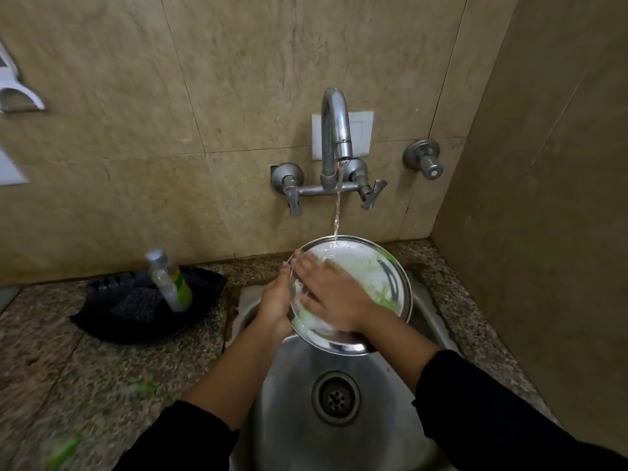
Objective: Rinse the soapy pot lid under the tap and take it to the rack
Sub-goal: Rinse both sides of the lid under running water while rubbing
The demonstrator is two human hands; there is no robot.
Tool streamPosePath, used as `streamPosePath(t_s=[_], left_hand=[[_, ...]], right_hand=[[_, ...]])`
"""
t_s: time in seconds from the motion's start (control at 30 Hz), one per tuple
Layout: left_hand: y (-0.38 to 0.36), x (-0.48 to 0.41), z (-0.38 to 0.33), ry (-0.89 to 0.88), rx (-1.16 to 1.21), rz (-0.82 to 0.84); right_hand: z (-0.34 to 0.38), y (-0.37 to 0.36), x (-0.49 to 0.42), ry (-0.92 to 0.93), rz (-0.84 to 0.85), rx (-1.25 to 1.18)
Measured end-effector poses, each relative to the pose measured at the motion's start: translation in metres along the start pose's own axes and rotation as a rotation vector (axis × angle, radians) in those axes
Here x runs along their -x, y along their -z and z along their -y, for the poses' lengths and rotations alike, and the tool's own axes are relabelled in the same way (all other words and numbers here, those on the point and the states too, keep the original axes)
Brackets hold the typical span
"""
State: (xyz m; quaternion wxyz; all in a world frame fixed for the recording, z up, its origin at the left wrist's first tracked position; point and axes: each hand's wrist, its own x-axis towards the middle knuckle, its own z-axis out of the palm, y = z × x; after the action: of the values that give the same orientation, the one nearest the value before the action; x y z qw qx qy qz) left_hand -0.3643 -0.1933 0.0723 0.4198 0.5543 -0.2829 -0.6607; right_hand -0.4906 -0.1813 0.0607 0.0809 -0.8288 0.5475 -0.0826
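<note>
Head view: my left hand (277,300) gripped the soapy pot lid (373,273) by its left rim over the sink (289,402), under the tap (336,130) stream. My right hand (334,290) lay flat-fingered on its face. I judged tilting would shed suds best.

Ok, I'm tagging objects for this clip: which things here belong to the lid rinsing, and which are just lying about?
In the job: pot lid, running tap, sink, left hand gripping its rim, right hand flat on it.
Lying about: bottle, black tray, scrub pad, wall valve.
</note>
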Motion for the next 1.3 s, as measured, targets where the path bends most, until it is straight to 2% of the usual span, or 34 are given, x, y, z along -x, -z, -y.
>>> streamPosePath(t_s=[0.07,0.17,0.23,0.3,0.37,0.4,0.47,0.53,0.6,0.67,0.8,0.87,0.97,1.07,1.13,1.2,1.3], left_hand=[[0.002,-0.003,-0.006,-0.013,-0.018,-0.045],[0.013,-0.012,-0.009,-0.03,0.0,-0.137],[0.016,-0.011,-0.008,-0.04,-0.007,-0.138],[0.014,-0.008,-0.003,-0.036,-0.031,-0.13],[0.007,-0.002,0.001,0.005,-0.027,-0.109],[0.004,0.0,0.002,0.03,-0.013,-0.094],[-0.002,0.001,0.0,0.035,0.009,-0.055],[-0.001,0.002,-0.005,0.015,0.014,-0.048],[0.007,-0.003,-0.008,0.011,0.018,-0.072],[0.018,-0.015,-0.006,0.0,0.021,-0.139],[0.023,-0.016,0.0,-0.021,0.011,-0.185],[0.015,-0.007,0.001,0.003,-0.013,-0.145],[0.002,0.002,0.0,0.044,0.003,-0.122],[-0.003,0.001,-0.003,0.048,0.009,-0.082],[0.001,-0.001,-0.007,0.046,-0.011,-0.124],[0.009,-0.006,-0.006,0.065,0.041,-0.164],[0.013,-0.003,-0.004,0.075,0.085,-0.189]], right_hand=[[0.006,-0.003,0.018,0.123,0.073,-0.04],[-0.016,0.0,0.046,0.109,0.14,-0.01],[-0.037,0.001,0.051,-0.051,0.116,0.064],[-0.051,0.001,0.039,-0.274,0.008,0.12],[-0.051,0.002,0.016,-0.378,-0.095,0.132],[-0.045,0.003,0.005,-0.348,-0.122,0.097],[-0.023,0.004,-0.008,-0.137,-0.087,0.035],[0.001,0.001,0.0,0.076,0.029,0.014],[0.006,-0.001,0.023,0.18,0.129,-0.013],[-0.008,0.001,0.044,0.153,0.178,0.009],[-0.054,0.007,0.043,-0.288,0.094,0.151],[-0.061,0.007,0.023,-0.401,-0.005,0.169],[-0.039,0.004,-0.008,-0.268,-0.071,0.085],[-0.003,-0.002,-0.003,0.016,0.014,0.002],[0.004,-0.004,0.02,0.131,0.103,-0.054],[-0.005,-0.002,0.045,0.132,0.165,-0.033],[-0.036,0.004,0.063,-0.127,0.133,0.054]])
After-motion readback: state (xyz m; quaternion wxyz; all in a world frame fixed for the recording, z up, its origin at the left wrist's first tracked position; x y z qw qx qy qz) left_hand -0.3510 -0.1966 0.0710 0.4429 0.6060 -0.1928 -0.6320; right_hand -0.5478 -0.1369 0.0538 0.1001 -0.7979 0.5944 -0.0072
